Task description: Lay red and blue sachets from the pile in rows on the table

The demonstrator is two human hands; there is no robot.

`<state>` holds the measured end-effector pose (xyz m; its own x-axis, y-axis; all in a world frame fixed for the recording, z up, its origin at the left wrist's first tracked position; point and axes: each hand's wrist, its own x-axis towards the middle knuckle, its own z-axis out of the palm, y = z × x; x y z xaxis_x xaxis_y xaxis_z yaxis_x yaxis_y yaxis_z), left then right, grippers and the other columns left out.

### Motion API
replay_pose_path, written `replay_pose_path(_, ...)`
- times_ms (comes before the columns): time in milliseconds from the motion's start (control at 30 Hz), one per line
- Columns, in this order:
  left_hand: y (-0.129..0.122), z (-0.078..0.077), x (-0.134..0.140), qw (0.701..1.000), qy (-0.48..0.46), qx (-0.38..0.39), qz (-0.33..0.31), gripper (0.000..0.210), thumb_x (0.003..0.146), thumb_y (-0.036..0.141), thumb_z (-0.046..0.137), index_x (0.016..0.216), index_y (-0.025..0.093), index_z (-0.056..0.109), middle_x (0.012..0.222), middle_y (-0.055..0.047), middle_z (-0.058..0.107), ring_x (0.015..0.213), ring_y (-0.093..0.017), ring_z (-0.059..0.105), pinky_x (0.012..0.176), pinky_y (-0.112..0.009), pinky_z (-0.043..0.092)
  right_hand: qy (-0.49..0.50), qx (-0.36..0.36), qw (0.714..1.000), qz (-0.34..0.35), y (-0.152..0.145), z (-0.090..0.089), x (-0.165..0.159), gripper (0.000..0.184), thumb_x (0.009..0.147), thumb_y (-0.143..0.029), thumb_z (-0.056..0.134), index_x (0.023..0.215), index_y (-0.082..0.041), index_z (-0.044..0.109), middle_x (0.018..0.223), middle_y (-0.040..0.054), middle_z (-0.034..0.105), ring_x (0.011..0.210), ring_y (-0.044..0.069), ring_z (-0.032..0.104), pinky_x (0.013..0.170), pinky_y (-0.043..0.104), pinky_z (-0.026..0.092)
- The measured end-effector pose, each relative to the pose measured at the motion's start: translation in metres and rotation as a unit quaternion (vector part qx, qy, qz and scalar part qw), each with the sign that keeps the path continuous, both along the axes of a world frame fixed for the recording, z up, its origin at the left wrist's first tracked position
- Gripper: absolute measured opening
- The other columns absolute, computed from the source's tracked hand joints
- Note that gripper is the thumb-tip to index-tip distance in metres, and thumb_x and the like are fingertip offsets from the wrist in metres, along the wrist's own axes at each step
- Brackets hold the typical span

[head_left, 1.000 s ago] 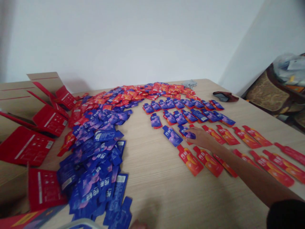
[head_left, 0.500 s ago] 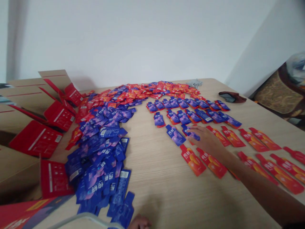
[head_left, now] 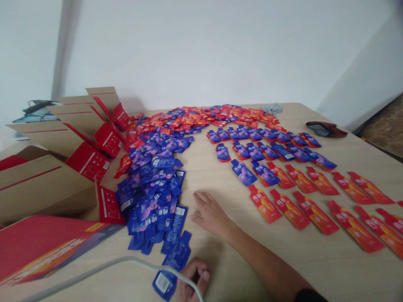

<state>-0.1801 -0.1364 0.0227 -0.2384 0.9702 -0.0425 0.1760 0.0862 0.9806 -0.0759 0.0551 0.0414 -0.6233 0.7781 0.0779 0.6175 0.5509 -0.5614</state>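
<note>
Drawn back from a blue packet [head_left: 265, 173] in the rows, my right hand [head_left: 210, 213] is now beside the blue heap [head_left: 154, 193], fingers loosely spread, holding nothing visible. That packet lies on the surface [head_left: 217, 262], just beside a red packet [head_left: 281, 175]. My left hand [head_left: 186, 289] curls near another blue packet [head_left: 163, 285], behind a pale cord [head_left: 127, 259]; gripping or not, I cannot tell.

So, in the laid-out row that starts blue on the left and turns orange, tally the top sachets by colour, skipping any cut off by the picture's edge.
Blue sachets: 2
Orange sachets: 5
Total: 7
</note>
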Motion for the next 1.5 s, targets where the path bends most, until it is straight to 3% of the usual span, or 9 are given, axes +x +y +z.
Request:
replay_pose_path(100,-0.001,-0.003,-0.003,0.999,0.004,0.017,-0.03,0.048,0.095,0.062,0.062,0.076,0.019,0.071,0.072,-0.003,0.069,0.072,-0.02,0.065,0.068,-0.027,0.047,-0.013,0.005,1.0,-0.008,-0.006,-0.012,-0.017,0.071,0.092,-0.047,0.076,0.152,-0.014,0.056,0.161,0.0195,0.048,0.149,0.037,0.041,0.121,0.055,0.038)
replay_pose_path(267,-0.004,-0.012,-0.002,0.996,0.029,0.012,-0.078,0.049,0.098,0.059,0.057,0.079,0.017,0.073,0.069,-0.003,0.065,0.067,-0.017,0.06,0.065,-0.028,0.041,0.007,0.005,1.0,0.007,-0.009,-0.008,-0.023,0.048,0.092,-0.043,0.078,0.134,-0.021,0.071,0.141,0.0141,0.061,0.132,0.031,0.054,0.114,0.046,0.044)
replay_pose_path(433,-0.005,-0.004,0.003,0.997,0.02,0.004,-0.073,0.052,0.096,0.062,0.057,0.078,0.016,0.073,0.069,-0.004,0.062,0.067,-0.018,0.058,0.066,-0.03,0.039,0.024,-0.038,0.999,0.029,-0.007,-0.009,-0.033,0.032,0.097,-0.035,0.072,0.125,-0.019,0.074,0.123,0.0121,0.066,0.116,0.026,0.062,0.11,0.041,0.047)
replay_pose_path(700,-0.004,0.006,0.004,0.997,0.001,-0.01,-0.072,0.048,0.094,0.058,0.06,0.076,0.015,0.073,0.069,-0.005,0.063,0.069,-0.019,0.06,0.067,-0.031,0.042,0.016,-0.057,0.996,0.059,-0.011,-0.014,-0.039,0.089,0.068,-0.057,0.095,0.141,-0.02,0.063,0.128,0.0148,0.059,0.12,0.033,0.057,0.107,0.047,0.047)
replay_pose_path(767,-0.004,0.007,0.004,0.997,0.0,-0.011,-0.07,0.048,0.094,0.058,0.06,0.075,0.015,0.072,0.068,-0.005,0.064,0.067,-0.018,0.059,0.066,-0.03,0.041,0.005,-0.055,0.997,0.057,-0.013,-0.014,-0.044,0.093,0.066,-0.057,0.096,0.143,-0.019,0.062,0.128,0.0159,0.059,0.12,0.035,0.057,0.106,0.049,0.047)
replay_pose_path(1033,-0.004,0.007,0.004,0.998,-0.001,-0.011,-0.063,0.059,0.093,0.068,0.058,0.077,0.014,0.075,0.067,-0.005,0.063,0.066,-0.018,0.058,0.064,-0.029,0.041,0.023,-0.092,0.995,0.015,-0.012,-0.015,-0.057,0.063,0.068,-0.041,0.096,0.121,-0.018,0.071,0.123,0.0133,0.062,0.119,0.032,0.054,0.106,0.046,0.044)
replay_pose_path(1200,-0.004,0.005,0.003,0.998,0.01,-0.003,-0.066,0.058,0.094,0.069,0.057,0.077,0.015,0.073,0.068,-0.004,0.063,0.067,-0.018,0.058,0.065,-0.029,0.041,0.092,-0.201,0.975,0.005,-0.004,-0.012,-0.049,0.047,0.069,-0.03,0.092,0.107,-0.019,0.068,0.108,0.0055,0.07,0.105,0.024,0.064,0.096,0.039,0.049)
replay_pose_path(1333,-0.005,-0.003,0.001,0.998,0.017,0.002,-0.064,0.057,0.095,0.068,0.057,0.076,0.016,0.071,0.068,-0.004,0.063,0.067,-0.017,0.057,0.064,-0.028,0.039,0.16,-0.308,0.938,-0.006,0.002,-0.003,-0.033,0.042,0.07,-0.022,0.087,0.105,-0.02,0.063,0.091,-0.0014,0.073,0.085,0.018,0.068,0.08,0.032,0.053)
replay_pose_path(1500,-0.004,-0.021,-0.003,0.999,0.013,0.015,-0.049,0.057,0.095,0.069,0.056,0.074,0.017,0.067,0.068,-0.002,0.06,0.067,-0.017,0.055,0.066,-0.028,0.039,0.243,-0.287,0.926,-0.043,0.01,0.037,0.026,0.052,0.077,-0.027,0.083,0.126,-0.021,0.065,0.104,0.0028,0.076,0.088,0.02,0.072,0.08,0.034,0.057)
